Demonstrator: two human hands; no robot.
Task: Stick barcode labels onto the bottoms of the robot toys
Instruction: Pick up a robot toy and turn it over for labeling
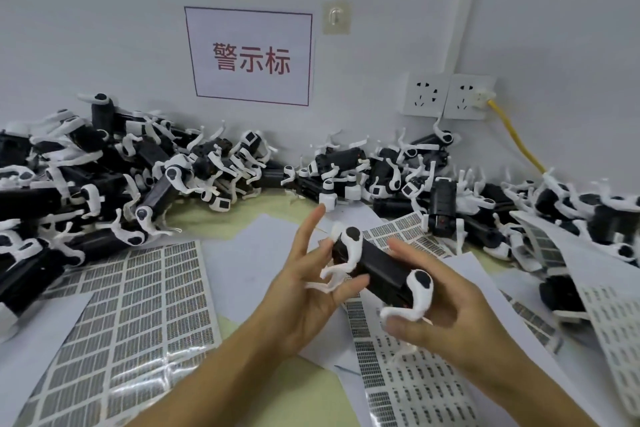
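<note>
Hands meet over the middle of the table, both on one robot toy (379,270), a black body with white legs, held tilted above the label sheets. The right hand (446,319) curls round the toy's nearer end, thumb under the white leg there and fingers wrapped over the far side of the body. The left hand (304,291) steadies the other end: its thumb and lower fingers press against the toy's white leg and flank, while the index finger sticks straight up and away from it. Whether a label sits on the fingertips cannot be told.

Directly beneath the grip lie overlapping barcode label sheets (412,388), some with rows already peeled off, along with plain white backing paper (263,253). To the left of the grip a fuller label sheet (138,315) spreads flat on the table (249,333). Beyond the grip, against the wall, a long heap of robot toys (104,177) runs the full width of the table, legs tangled; its right end (443,204) crowds close to the held toy and spills over the sheets there. Above the heap hang a white sign (251,55) with red characters, a clear adhesive hook (336,17), and two wall sockets (446,95), one with a yellow cable (516,139) plugged in.
</note>
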